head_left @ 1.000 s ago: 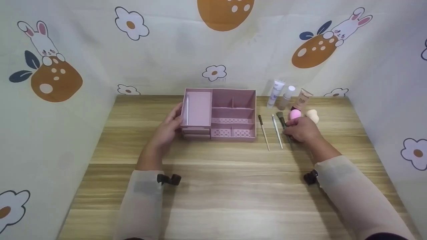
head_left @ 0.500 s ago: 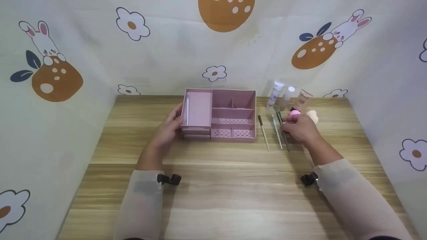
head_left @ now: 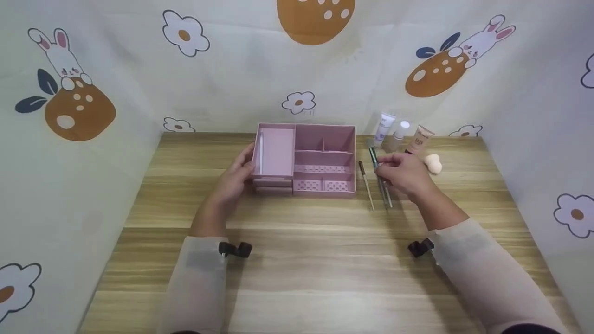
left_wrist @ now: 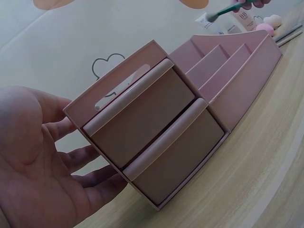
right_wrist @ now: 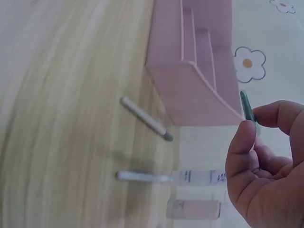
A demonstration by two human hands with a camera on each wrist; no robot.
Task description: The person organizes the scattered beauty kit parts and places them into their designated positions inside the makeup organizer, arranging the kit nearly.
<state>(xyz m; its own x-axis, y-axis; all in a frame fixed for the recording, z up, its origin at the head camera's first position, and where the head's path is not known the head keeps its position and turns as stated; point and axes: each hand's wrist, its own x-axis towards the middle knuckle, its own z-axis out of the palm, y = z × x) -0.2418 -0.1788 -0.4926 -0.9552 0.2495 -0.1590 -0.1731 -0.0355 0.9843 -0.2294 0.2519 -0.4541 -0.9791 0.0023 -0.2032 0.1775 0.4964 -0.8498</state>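
Note:
My right hand (head_left: 406,175) pinches a green-handled makeup brush (head_left: 373,157) between thumb and fingers, raised off the table. Its bristle end shows in the left wrist view, where the brush (left_wrist: 232,8) points left. My left hand (head_left: 232,178) rests against the left side of a pink cosmetic organizer (head_left: 325,195), its fingers (left_wrist: 78,159) extended along the wall. Two drawers (left_wrist: 175,156) in the organizer's front are closed. Right of it lie a brown-tipped brush (head_left: 366,185) and a white-handled brush (right_wrist: 142,176), the latter partly covered in the head view.
Behind my right hand stand a white tube (head_left: 384,127), a white-capped bottle (head_left: 400,134) and a beige tube (head_left: 420,139). A cream sponge (head_left: 433,163) lies to the right. The pink sponge (left_wrist: 264,28) is hidden in the head view. Patterned cloth (head_left: 241,83) walls the table.
My right hand has lifted the green-handled brush and carried it left, over the white-handled one, toward the organizer. My left hand has stayed in place.

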